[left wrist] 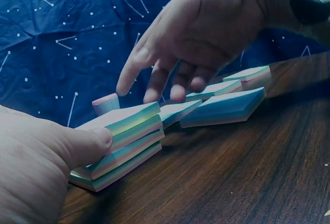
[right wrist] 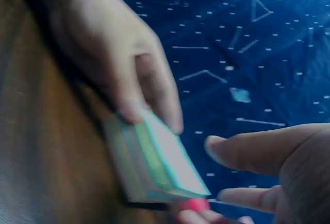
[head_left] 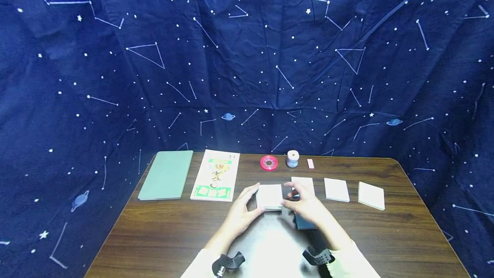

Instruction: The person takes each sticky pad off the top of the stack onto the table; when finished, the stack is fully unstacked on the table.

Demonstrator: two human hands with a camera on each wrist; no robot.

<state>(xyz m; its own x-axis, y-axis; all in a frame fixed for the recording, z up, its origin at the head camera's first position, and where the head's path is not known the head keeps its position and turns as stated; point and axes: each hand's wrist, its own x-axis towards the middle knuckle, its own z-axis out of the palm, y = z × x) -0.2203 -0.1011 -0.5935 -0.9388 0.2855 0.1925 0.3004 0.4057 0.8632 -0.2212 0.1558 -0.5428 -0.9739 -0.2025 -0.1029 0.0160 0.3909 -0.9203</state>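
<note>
A stack of square note pads with pastel-coloured edges stands at the middle of the table. My left hand holds it from the left, thumb on the near side and fingers at the far side; the thumb also shows on the stack in the left wrist view. On the stack's right side is my right hand, fingers loosely bent and nothing held. The left wrist view has that right hand over the pads, fingertips hanging down. Partly under the right hand lies a dark blue-topped pad.
Three white-topped pads lie in a row to the right. Behind are a red ring-shaped roll, a whitish spool and a small pink block. A booklet and a green folder lie at left.
</note>
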